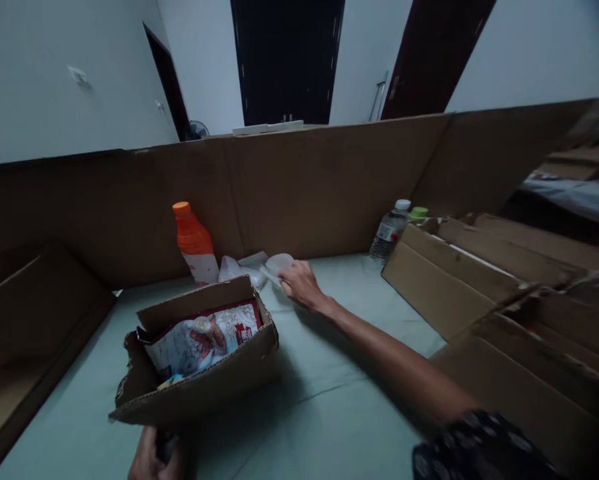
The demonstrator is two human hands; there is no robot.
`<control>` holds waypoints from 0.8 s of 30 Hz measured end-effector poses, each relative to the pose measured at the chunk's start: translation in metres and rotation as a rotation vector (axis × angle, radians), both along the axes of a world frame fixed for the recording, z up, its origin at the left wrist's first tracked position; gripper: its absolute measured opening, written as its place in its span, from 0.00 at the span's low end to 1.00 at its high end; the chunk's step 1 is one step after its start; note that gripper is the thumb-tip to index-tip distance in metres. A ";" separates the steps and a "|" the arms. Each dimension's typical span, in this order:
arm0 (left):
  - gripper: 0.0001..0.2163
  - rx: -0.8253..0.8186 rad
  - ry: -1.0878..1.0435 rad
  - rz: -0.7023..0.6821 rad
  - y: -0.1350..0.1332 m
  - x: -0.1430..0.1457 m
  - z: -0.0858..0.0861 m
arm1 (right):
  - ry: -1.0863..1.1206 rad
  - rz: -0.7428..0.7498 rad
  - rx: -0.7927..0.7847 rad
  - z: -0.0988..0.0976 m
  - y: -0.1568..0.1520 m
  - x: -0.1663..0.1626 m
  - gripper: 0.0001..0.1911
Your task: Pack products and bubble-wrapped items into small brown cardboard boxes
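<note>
My right hand [302, 283] reaches forward across the pale green surface [329, 373] and closes on a clear plastic wrapper [259, 267] lying beside an orange bottle [195, 245]. My left hand [152, 457] grips the near edge of a torn cardboard box [204, 387] at the bottom of the view. Inside the box lies a red and white snack packet [204, 337].
A tall cardboard wall [329, 180] runs along the back. An open cardboard box [459, 267] stands at the right, with a clear water bottle [390, 230] and a green-capped bottle [418, 214] behind it. More cardboard [34, 313] lies at the left.
</note>
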State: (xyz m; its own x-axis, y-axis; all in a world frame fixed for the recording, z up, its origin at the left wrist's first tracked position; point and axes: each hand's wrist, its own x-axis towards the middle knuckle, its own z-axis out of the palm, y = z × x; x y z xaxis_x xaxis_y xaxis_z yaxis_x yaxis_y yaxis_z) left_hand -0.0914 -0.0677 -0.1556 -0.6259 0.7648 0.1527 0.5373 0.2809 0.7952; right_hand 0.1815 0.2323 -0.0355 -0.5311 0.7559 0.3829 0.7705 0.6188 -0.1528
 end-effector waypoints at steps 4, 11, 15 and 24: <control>0.32 -0.027 -0.065 -0.064 -0.012 0.004 0.011 | 0.061 -0.048 -0.013 -0.018 -0.100 0.068 0.08; 0.29 0.158 0.100 -0.087 -0.076 0.058 0.038 | 0.408 0.230 -0.152 -0.054 -0.259 0.083 0.16; 0.24 0.145 0.114 -0.194 -0.088 0.074 0.046 | 0.425 0.405 -0.327 -0.049 -0.303 0.071 0.19; 0.38 0.087 -0.153 -0.109 -0.031 0.015 0.064 | 0.552 0.143 -0.458 0.006 -0.235 0.074 0.16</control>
